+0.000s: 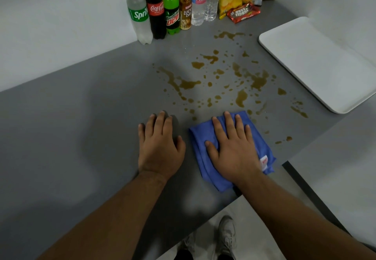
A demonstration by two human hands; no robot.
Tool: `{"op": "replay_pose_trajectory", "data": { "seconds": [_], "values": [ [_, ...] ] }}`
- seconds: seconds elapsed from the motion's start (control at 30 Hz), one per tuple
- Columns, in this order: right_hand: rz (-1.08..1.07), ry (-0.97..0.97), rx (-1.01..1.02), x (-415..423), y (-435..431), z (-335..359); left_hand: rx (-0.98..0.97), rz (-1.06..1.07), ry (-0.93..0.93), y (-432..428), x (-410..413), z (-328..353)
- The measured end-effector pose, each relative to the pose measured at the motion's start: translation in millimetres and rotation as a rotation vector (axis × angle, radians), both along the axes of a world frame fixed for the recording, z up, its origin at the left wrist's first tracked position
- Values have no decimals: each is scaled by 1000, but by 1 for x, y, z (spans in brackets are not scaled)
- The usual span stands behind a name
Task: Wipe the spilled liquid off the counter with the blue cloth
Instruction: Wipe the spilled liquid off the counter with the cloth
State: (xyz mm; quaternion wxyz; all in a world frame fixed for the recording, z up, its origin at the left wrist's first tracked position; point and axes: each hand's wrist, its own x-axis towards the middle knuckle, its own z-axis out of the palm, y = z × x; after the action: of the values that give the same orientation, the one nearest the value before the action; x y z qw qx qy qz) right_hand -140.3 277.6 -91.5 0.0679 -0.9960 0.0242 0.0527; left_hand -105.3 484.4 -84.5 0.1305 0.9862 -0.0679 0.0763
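Your right hand point(234, 147) is flat on the blue cloth point(205, 158), fingers point(227, 123) spread wide, probably so the push covers as much of the folded cloth as it can. The cloth sits at about 5 o'clock on the grey surface point(81, 117), right at the near edge of the mess. The spilled liquid point(240, 97), brownish splatter, fans out from 12 to 2 o'clock of the cloth, mostly untouched, so I'd say the wiping has barely begun. Your left hand point(160, 145) rests palm-down at 9 o'clock of the cloth, fingers loosely spread, likely just bracing you. Watch the white tray point(317, 62) at 2 o'clock and the bottles point(156, 11) at 12.
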Motion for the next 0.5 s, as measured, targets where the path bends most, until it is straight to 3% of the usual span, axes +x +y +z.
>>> {"op": "replay_pose_trajectory", "data": {
  "seconds": [0.33, 0.5],
  "values": [
    [189, 3, 28, -11, 3, 3, 2, -3, 5, 4, 24, 5],
    [111, -6, 15, -6, -19, 7, 11, -21, 26, 9, 48, 5]
  ]
}}
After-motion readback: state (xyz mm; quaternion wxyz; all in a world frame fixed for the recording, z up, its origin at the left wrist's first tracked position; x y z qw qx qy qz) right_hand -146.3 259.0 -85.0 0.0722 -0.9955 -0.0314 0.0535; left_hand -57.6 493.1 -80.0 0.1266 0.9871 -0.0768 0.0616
